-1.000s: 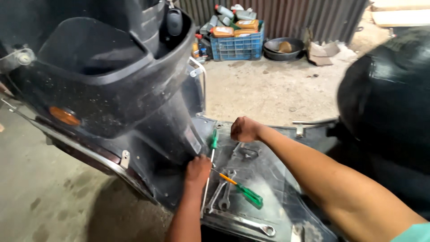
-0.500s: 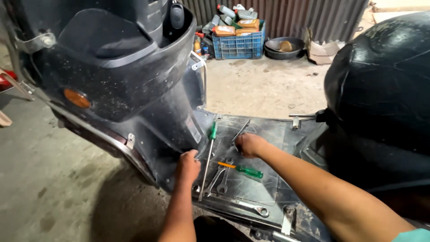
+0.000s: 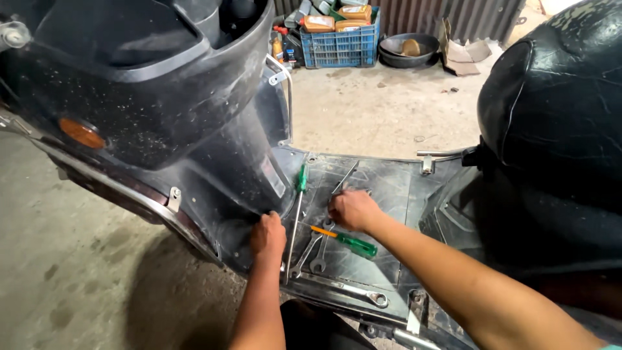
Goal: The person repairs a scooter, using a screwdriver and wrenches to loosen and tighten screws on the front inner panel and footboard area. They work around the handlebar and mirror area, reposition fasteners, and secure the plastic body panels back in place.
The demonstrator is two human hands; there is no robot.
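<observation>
On the scuffed black floorboard, right hand curls its grip over steel wrenches; left hand presses glossy panel, grip closed.

Two bare forearms; teal sleeve edge on the right arm.

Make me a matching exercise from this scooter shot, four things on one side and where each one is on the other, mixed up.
1 left hand
2 right hand
3 long green-handled screwdriver
4 blue crate

A far back by the metal wall
B on the floorboard, between the hands
C against the front panel's lower edge
D on the floorboard tools

Pairs: 1-C, 2-D, 3-B, 4-A
</observation>
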